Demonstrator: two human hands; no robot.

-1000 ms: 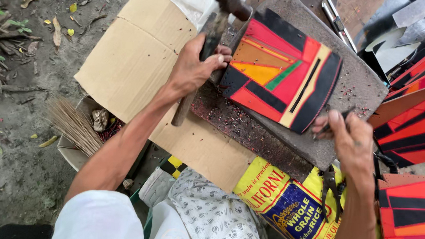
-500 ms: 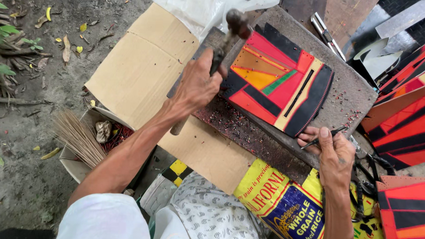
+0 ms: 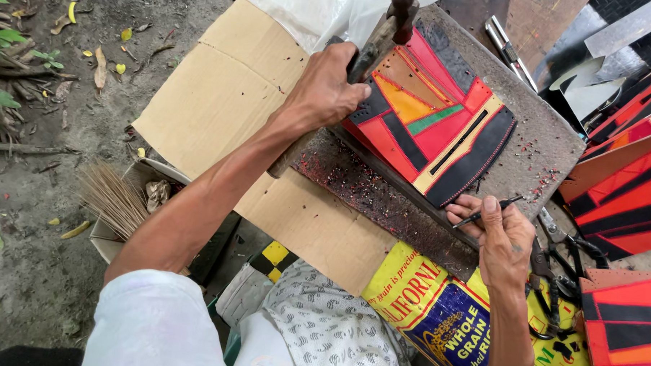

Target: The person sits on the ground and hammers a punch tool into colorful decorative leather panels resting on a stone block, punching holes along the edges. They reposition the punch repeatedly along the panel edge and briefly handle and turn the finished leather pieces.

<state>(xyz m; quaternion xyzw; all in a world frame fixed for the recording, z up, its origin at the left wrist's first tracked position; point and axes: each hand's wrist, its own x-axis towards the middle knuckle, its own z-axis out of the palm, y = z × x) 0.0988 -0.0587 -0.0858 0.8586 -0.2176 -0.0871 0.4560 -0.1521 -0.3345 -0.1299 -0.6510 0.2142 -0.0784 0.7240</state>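
Note:
My left hand (image 3: pixel 327 89) grips the wooden handle of a hammer (image 3: pixel 386 28), whose dark metal head hangs over the far edge of a patchwork leather piece (image 3: pixel 432 114) in red, orange, black and green. That piece lies on a flat stone slab (image 3: pixel 550 147). My right hand (image 3: pixel 498 238) rests at the slab's near edge and pinches a thin dark punch tool (image 3: pixel 492 210) just beside the piece's black lower corner.
Flattened cardboard (image 3: pixel 220 100) lies under and left of the slab. More red and black leather pieces (image 3: pixel 628 186) are stacked at right, with pliers (image 3: pixel 553 263) near my right wrist. A printed yellow sack (image 3: pixel 436 317) covers my lap. A bundle of thin sticks (image 3: pixel 112 193) lies at left.
The view has shifted a little. My left hand keeps the hammer over the piece's far edge. My right hand slid left along the slab's near edge, and the thin tool now shows between its fingers.

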